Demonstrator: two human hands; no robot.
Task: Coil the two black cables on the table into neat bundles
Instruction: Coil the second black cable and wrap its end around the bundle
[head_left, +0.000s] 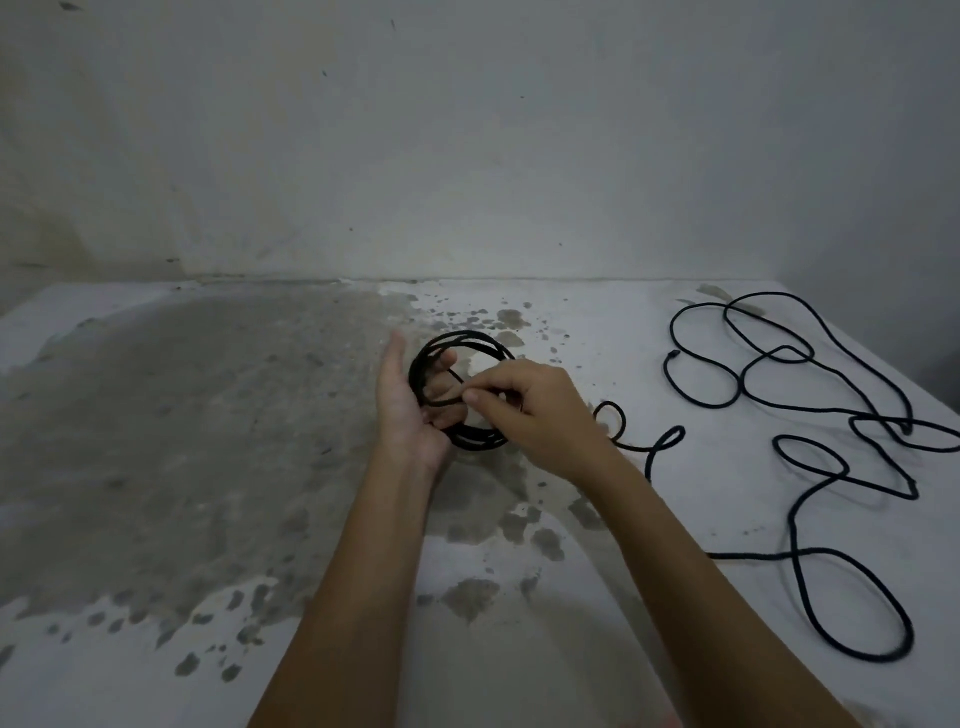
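A partly wound black cable coil (457, 343) hangs around the curled fingers of my left hand (410, 410), near the middle of the table; its thumb points up. My right hand (535, 415) pinches a strand of this cable just in front of the coil. The coil's loose tail (660, 444) curls on the table to the right of my right wrist. The second black cable (810, 421) lies uncoiled in wide, tangled loops over the right side of the table, apart from both hands.
The table (208, 415) is white with large grey worn patches. A stained wall (467, 156) rises directly behind it. The table's right edge runs close to the loose cable.
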